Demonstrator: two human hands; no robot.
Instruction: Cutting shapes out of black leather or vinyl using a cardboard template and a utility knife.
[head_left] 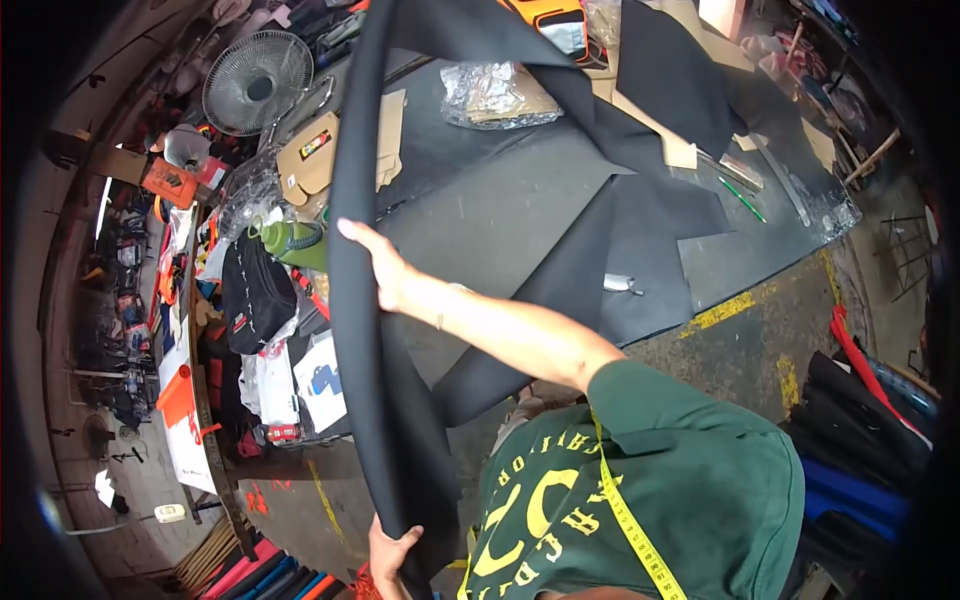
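A long length of black fabric (pixel 362 330) hangs folded and slightly curled from the top of the view down to the lower edge. My right hand (pixel 385 265), its arm reaching across from the right, grips the fabric about midway; part of its fingers is hidden by the cloth. Lower down, my left hand (pixel 388 556) holds the fabric near its bottom end, thumb on the near face. More black cloth (pixel 560 270) trails in loose folds over the dark worktable (pixel 480 220). A yellow measuring tape (pixel 628 515) hangs over my green shirt.
On the table are a plastic-wrapped pack (pixel 498 95), a green pencil (pixel 742 200), a metal ruler (pixel 783 180) and cardboard pieces (pixel 308 160). A green bottle (pixel 295 242) and black bag (pixel 255 290) stand at left, below a fan (pixel 258 83). Fabric rolls (pixel 860 440) lie at right.
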